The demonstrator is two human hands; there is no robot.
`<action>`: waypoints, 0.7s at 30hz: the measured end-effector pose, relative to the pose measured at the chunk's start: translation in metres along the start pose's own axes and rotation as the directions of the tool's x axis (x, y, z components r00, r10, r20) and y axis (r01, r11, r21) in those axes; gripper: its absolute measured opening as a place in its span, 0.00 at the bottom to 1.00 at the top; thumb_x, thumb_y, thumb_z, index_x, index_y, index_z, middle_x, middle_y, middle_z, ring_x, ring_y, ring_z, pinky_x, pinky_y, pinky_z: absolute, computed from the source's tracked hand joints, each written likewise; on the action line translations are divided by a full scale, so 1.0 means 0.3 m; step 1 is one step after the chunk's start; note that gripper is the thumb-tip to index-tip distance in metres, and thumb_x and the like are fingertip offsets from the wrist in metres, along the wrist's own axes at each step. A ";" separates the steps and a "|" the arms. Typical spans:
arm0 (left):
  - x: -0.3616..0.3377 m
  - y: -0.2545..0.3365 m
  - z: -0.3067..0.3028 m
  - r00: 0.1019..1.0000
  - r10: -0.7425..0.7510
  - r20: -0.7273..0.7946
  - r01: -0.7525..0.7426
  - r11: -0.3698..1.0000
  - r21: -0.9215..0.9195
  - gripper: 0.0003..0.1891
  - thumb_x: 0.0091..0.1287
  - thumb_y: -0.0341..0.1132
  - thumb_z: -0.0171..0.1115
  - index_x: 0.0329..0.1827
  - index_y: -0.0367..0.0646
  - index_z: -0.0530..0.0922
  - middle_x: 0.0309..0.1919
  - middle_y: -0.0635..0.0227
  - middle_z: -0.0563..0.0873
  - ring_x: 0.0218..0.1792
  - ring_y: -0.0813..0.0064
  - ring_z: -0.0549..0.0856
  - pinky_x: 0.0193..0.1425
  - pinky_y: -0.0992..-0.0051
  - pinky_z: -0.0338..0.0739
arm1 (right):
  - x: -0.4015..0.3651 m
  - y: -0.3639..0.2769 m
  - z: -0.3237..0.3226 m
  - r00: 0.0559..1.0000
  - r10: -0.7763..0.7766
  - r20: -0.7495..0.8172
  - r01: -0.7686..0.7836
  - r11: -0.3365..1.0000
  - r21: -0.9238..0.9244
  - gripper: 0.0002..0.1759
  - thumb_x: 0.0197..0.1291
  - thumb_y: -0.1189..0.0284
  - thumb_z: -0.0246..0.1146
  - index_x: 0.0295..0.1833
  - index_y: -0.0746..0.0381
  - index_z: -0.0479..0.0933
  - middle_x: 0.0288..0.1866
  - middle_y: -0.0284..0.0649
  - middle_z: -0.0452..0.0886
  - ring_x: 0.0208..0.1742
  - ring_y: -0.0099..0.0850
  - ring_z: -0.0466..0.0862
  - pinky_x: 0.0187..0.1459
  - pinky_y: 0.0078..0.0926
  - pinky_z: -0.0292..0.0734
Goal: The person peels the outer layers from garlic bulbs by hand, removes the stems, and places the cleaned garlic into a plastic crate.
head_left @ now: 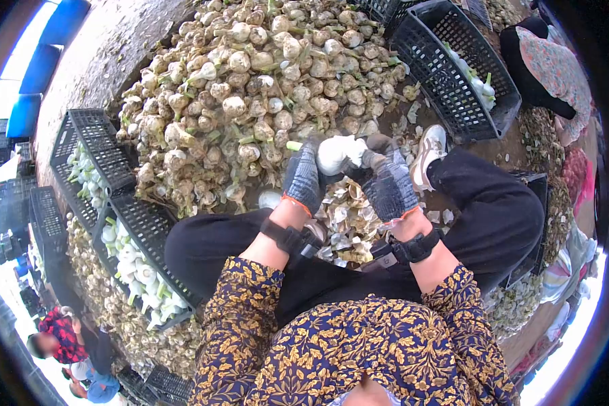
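We list one white garlic bulb (339, 154), smooth and rounded, held between the closed fingers of our left hand (302, 174) and right hand (391, 184), both in grey ribbed knit gloves with orange cuffs. Below it we count papery, curled skins (353, 223); beyond, a heap of rough, soil-stained bulbs (250, 88). To the right we note a black lattice-walled plastic crate (434, 84) holding white bulbs with green stalks (477, 84).
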State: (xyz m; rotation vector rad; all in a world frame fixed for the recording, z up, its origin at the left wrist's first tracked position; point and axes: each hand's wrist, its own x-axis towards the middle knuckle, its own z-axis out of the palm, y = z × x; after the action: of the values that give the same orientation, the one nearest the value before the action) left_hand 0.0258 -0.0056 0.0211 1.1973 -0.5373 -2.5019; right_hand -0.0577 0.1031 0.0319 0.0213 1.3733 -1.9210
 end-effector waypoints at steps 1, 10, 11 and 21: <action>0.007 0.004 -0.004 1.000 0.001 -0.001 -0.001 1.000 0.000 0.14 0.64 0.44 0.49 0.44 0.45 0.74 0.35 0.66 0.81 0.32 0.70 0.82 0.33 0.72 0.79 | -0.015 -0.033 0.024 1.000 0.001 0.001 -0.001 1.000 0.000 0.13 0.50 0.79 0.57 0.44 0.62 0.69 0.34 0.36 0.74 0.33 0.25 0.75 0.36 0.20 0.74; 0.062 0.030 -0.074 0.987 -0.039 -0.155 0.003 0.975 -0.223 0.20 0.63 0.53 0.47 0.40 0.46 0.74 0.33 0.65 0.82 0.33 0.67 0.81 0.34 0.69 0.78 | -0.120 -0.190 0.027 0.791 0.333 0.513 0.004 0.836 -0.549 0.09 0.49 0.75 0.55 0.38 0.63 0.73 0.38 0.36 0.76 0.41 0.26 0.76 0.45 0.24 0.72; 0.065 0.030 -0.082 0.989 -0.058 -0.137 0.024 0.972 -0.235 0.20 0.63 0.53 0.48 0.41 0.46 0.74 0.33 0.65 0.81 0.33 0.67 0.81 0.36 0.69 0.78 | -0.125 -0.216 0.033 0.772 0.442 0.457 0.074 0.651 -0.756 0.10 0.49 0.73 0.56 0.38 0.62 0.73 0.38 0.38 0.77 0.42 0.28 0.76 0.47 0.26 0.71; 0.063 -0.004 -0.074 0.995 -0.012 0.098 0.034 0.975 -0.218 0.23 0.64 0.52 0.46 0.39 0.38 0.74 0.33 0.62 0.82 0.34 0.64 0.80 0.41 0.68 0.77 | -0.007 -0.073 0.075 0.747 -0.323 0.581 0.664 0.320 -0.675 0.13 0.47 0.72 0.62 0.39 0.65 0.74 0.34 0.43 0.77 0.41 0.38 0.78 0.46 0.28 0.72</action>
State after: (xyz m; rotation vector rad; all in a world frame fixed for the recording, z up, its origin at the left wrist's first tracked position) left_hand 0.0318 -0.0171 -0.0049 1.0106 -0.2611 -2.5685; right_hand -0.0602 0.0889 0.0599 -1.3628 2.0936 -1.2873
